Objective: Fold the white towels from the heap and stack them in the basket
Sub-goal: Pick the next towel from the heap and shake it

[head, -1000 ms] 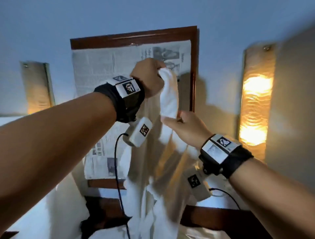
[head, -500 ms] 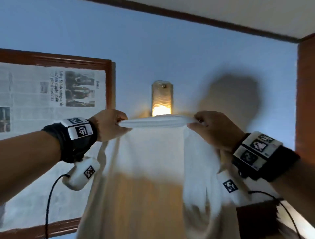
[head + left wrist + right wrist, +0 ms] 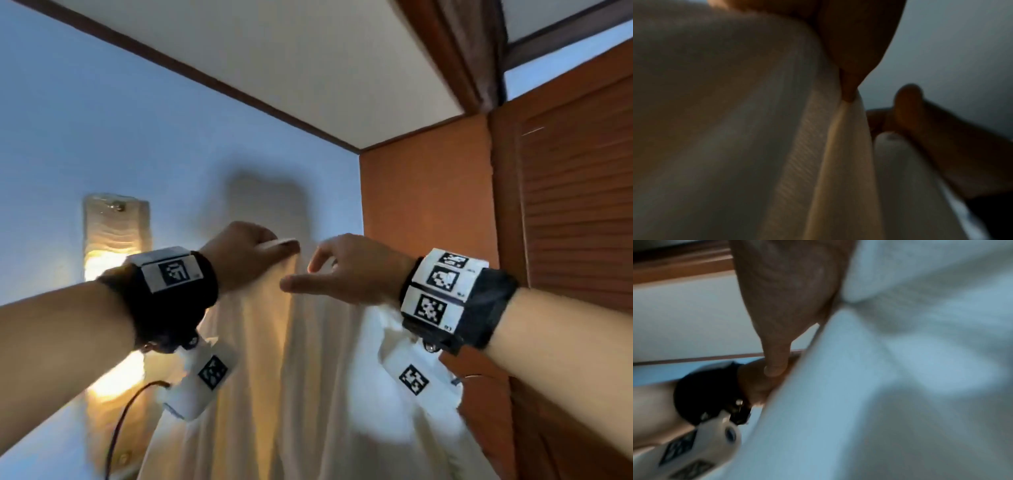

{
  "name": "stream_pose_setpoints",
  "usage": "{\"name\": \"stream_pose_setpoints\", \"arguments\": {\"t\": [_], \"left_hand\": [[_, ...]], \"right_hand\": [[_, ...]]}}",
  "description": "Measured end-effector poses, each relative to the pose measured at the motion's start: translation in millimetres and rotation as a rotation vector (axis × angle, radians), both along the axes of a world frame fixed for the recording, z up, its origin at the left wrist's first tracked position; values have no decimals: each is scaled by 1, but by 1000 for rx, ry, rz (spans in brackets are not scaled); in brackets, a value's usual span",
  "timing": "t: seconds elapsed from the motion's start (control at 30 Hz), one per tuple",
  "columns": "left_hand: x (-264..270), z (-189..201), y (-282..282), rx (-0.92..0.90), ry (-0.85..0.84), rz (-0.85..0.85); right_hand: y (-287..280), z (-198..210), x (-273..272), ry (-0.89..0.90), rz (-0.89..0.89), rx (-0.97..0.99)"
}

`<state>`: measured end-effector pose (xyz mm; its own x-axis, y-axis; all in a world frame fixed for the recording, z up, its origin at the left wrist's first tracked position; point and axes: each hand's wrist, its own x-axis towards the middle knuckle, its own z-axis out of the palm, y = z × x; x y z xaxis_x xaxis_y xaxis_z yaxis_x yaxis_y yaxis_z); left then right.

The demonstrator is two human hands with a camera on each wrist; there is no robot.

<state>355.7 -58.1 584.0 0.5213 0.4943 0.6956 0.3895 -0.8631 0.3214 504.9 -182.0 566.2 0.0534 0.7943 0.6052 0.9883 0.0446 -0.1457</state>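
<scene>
A white towel (image 3: pixel 301 377) hangs full length in front of the blue wall. My left hand (image 3: pixel 246 253) is raised and pinches the towel's top corner; in the left wrist view its fingertips (image 3: pixel 849 91) clamp a gathered edge of the towel (image 3: pixel 756 129). Just to the right, my right hand (image 3: pixel 342 270) has its thumb and forefinger apart with nothing between them. Cloth drapes below that wrist. In the right wrist view the towel (image 3: pixel 879 386) covers the other fingers, and only the thumb (image 3: pixel 774 366) shows. Neither the heap nor the basket is in view.
A lit wall lamp (image 3: pixel 113 246) glows behind my left forearm. A wooden louvred door (image 3: pixel 565 240) and a wood panel stand close on the right. The white ceiling with its dark wood trim (image 3: pixel 205 75) is overhead.
Half a second ago both hands held the towel's top edge stretched between them. They have come together, and the right hand has let go of its end. The view has swung up and right.
</scene>
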Motion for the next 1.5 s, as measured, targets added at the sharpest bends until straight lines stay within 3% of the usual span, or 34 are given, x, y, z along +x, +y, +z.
{"name": "stream_pose_setpoints", "arguments": {"t": [0.13, 0.3, 0.4, 0.53, 0.6, 0.7, 0.83, 0.93, 1.0, 1.13, 1.27, 1.33, 1.4, 1.5], "left_hand": [[56, -4, -37, -17, -43, -204], [101, -14, -47, 190, 412, -174], [128, -38, -12, 107, 556, -104], [172, -102, 52, 11, 703, 193], [195, -114, 58, -46, 509, 231], [246, -108, 29, -210, 79, -18], [322, -95, -53, -622, 17, -541], [356, -91, -76, -702, 16, -688], [371, -94, -71, -649, -7, -693], [406, -113, -42, -348, 202, -593], [442, -136, -23, -301, 240, -548], [455, -144, -12, -362, 153, -566], [468, -146, 4, -432, -42, -531], [476, -139, 31, -392, -328, -305]], "right_hand": [[-17, -34, 31, -68, -255, -85], [-63, -42, 111, -29, -377, 16], [-96, -20, 172, -79, -418, 31], [-129, -9, 253, -36, -502, 44], [-137, -8, 280, 17, -545, 52], [-130, -11, 297, -52, -566, 30], [-98, -20, 307, -72, -264, -55], [-75, -23, 326, -51, -197, -19], [-65, -22, 345, -35, -196, 42], [-55, -9, 387, 37, -214, 155], [-45, 13, 412, 95, -205, 250], [-40, 18, 424, 118, -177, 289], [-32, 20, 438, 129, -167, 310], [-18, 20, 464, 105, -220, 172]]}}
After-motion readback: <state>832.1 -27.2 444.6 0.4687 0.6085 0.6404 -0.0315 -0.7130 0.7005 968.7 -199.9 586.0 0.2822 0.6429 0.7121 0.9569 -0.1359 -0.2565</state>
